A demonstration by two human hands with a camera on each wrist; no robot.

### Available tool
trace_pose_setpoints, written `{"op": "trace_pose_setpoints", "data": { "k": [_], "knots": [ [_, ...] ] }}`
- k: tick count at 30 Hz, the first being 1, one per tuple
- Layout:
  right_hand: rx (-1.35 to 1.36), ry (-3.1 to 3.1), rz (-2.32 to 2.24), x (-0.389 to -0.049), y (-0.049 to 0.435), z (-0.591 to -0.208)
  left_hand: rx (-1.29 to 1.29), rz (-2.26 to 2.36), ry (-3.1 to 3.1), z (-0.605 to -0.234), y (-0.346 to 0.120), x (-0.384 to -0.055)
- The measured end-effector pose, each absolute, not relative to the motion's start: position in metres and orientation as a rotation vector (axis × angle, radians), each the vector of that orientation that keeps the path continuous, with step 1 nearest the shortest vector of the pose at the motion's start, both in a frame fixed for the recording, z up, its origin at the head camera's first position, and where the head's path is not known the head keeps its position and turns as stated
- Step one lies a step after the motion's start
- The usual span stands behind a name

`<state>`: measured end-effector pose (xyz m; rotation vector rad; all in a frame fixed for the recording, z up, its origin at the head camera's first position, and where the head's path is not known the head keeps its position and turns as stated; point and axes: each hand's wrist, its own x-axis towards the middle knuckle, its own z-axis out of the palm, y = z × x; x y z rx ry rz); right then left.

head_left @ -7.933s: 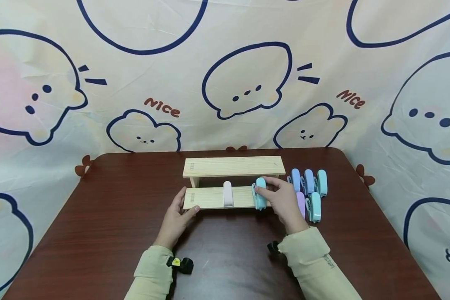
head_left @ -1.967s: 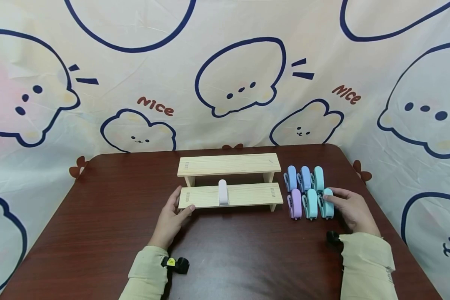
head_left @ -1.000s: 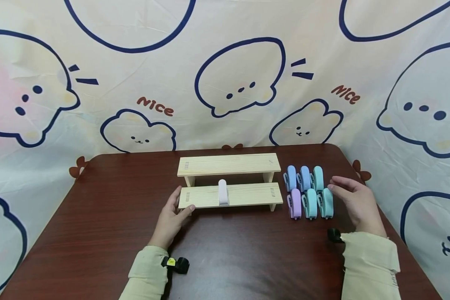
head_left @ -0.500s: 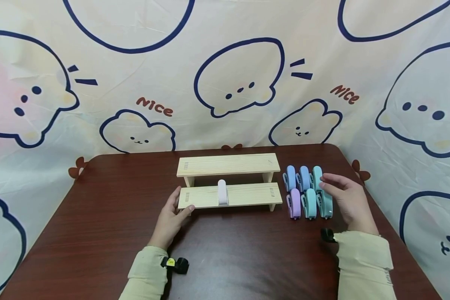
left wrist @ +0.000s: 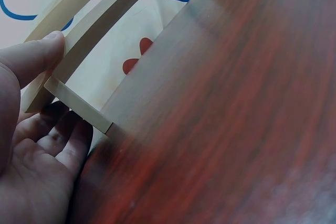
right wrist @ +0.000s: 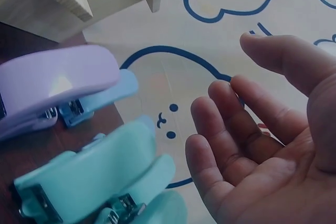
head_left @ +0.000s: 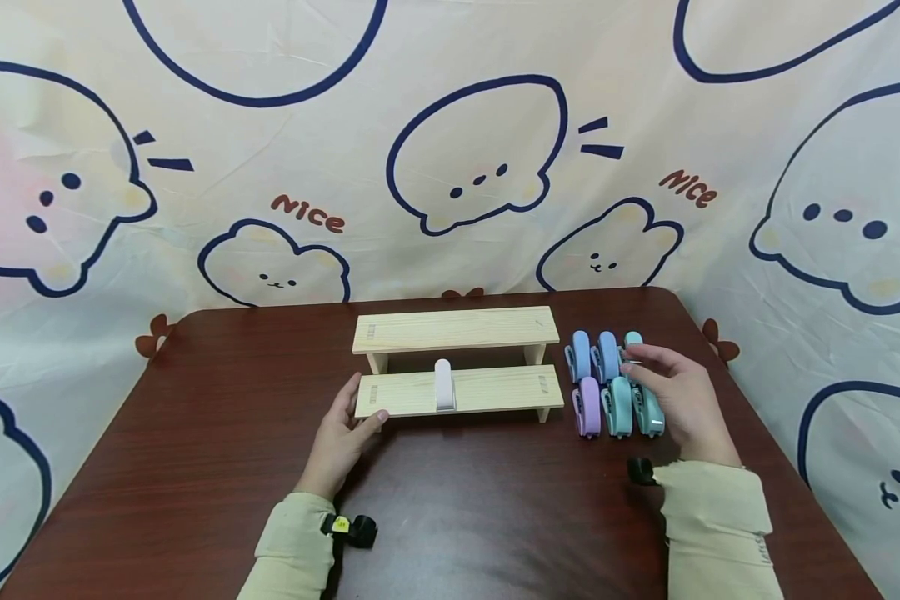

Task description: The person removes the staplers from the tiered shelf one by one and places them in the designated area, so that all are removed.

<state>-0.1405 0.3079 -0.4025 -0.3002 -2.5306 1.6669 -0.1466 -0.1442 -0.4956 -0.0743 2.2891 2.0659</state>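
Note:
My left hand grips the left end of the lower, front board of a two-tier wooden rack, thumb on top and fingers beneath. Near the middle of that board stands a pale lavender-white stapler. My right hand hovers over the right side of a group of staplers, holding nothing; its fingers are loosely bent and apart in the right wrist view. It partly hides the back teal stapler. In front are a purple stapler, a teal stapler and another teal stapler.
Two blue staplers, the left blue stapler and the right blue stapler, complete the back row beside the rack. The rack's raised rear board stands near the far edge of the brown table. A printed cloth hangs behind.
A teal stapler held over the front board earlier now stands at the front right of the group. My right hand let go of it, then moved left over the back teal stapler. The left hand stays.

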Motion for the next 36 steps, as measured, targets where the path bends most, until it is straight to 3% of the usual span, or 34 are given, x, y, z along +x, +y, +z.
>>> {"op": "trace_pose_setpoints", "data": {
  "k": [36],
  "knots": [
    [-0.024, -2.483, 1.793, -0.143, 0.258, -0.403, -0.067, 2.094, 2.271, -0.492, -0.145, -0.145]
  ]
}}
